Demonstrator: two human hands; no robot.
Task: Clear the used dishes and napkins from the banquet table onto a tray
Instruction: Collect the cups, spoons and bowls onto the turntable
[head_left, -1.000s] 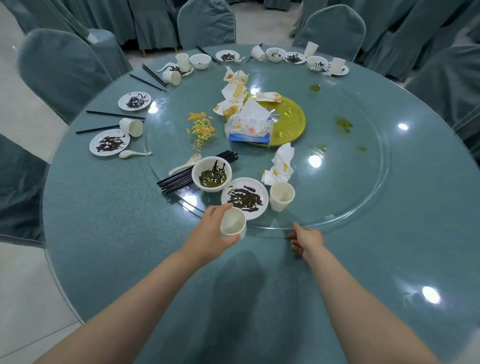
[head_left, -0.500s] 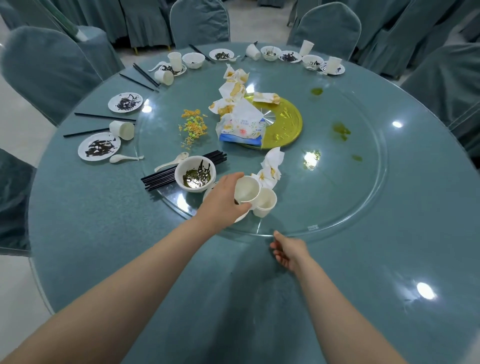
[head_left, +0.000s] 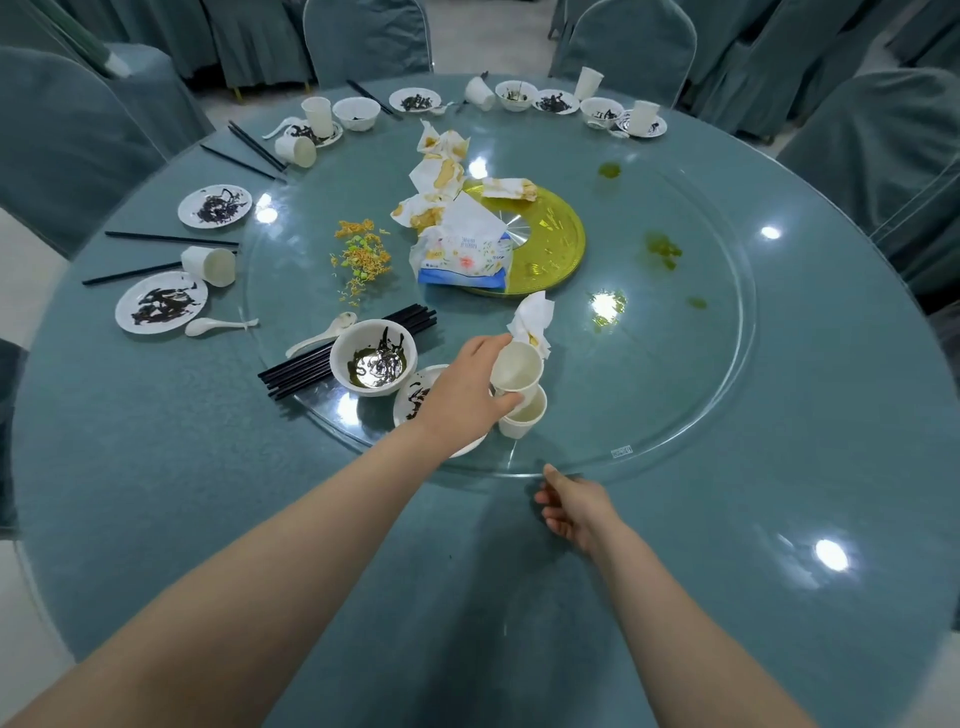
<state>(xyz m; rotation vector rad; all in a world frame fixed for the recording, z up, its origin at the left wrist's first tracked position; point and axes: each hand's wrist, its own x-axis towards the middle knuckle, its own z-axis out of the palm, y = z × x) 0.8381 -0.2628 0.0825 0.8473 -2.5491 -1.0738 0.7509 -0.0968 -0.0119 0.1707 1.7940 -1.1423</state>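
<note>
The left hand (head_left: 462, 395) grips a paper cup (head_left: 515, 370), tilted just above a second cup (head_left: 524, 418) beneath the fingers, probably for stacking. The right hand (head_left: 576, 506), fingers loosely curled and released, steadies the glass turntable (head_left: 675, 441) rim on the worktop.

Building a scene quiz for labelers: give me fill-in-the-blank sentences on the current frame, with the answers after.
1. The left hand holds a white paper cup directly above another ____ standing on the glass turntable.
2. The tissue pack lies partly on the ____-coloured plate.
3. The bowl with dark residue sits beside a bundle of black ____.
4. The right hand rests at the turntable's ____ edge, holding nothing.

Answers: cup; gold; chopsticks; near
</note>
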